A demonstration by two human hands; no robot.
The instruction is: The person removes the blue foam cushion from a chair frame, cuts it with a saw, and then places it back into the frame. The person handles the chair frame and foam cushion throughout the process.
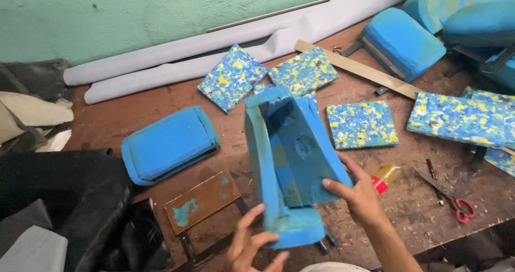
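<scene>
Both hands hold a blue foam piece up over the desk. The right hand grips its side, and the left hand grips its bottom end (fingers spread). Speckled foam pads and red scissors lie nearby.

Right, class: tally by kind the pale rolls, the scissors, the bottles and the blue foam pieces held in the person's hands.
Pale grey rolls: 2
Red-handled scissors: 1
Red-capped bottle: 1
Blue foam piece, held by left hand and right hand: 1
Total: 5
</scene>
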